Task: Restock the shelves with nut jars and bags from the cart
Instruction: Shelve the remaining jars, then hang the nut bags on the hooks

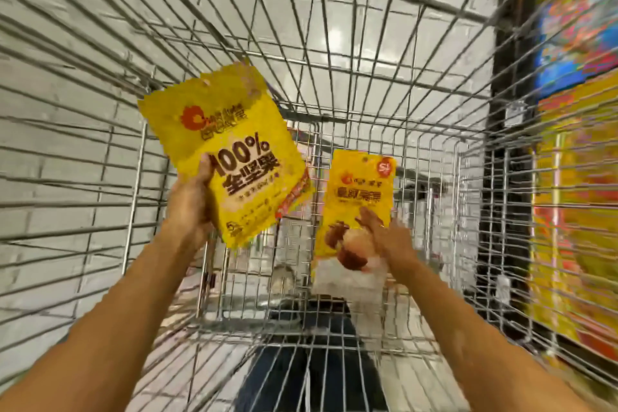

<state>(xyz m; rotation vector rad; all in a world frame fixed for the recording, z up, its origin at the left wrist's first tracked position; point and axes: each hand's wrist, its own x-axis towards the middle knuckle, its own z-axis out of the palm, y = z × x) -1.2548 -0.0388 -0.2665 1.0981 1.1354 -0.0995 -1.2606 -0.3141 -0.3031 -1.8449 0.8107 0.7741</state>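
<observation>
I look down into a wire shopping cart [368, 84]. My left hand [190, 204] grips the lower left edge of a large yellow nut bag [227, 130] printed "100%", held tilted above the cart; further bag edges show behind it. My right hand [384, 234] is closed on a smaller yellow bag [357, 201] with a nut picture and a clear lower part, held upright near the cart's end wall. Both forearms reach in from the bottom of the view.
Shelves of yellow, blue and red packaged goods [578, 144] run along the right, blurred. A dark upright post [508, 110] stands beside the cart's right wall. Pale tiled floor [67, 43] shows through the wires. My dark trousers [311, 371] are visible under the cart.
</observation>
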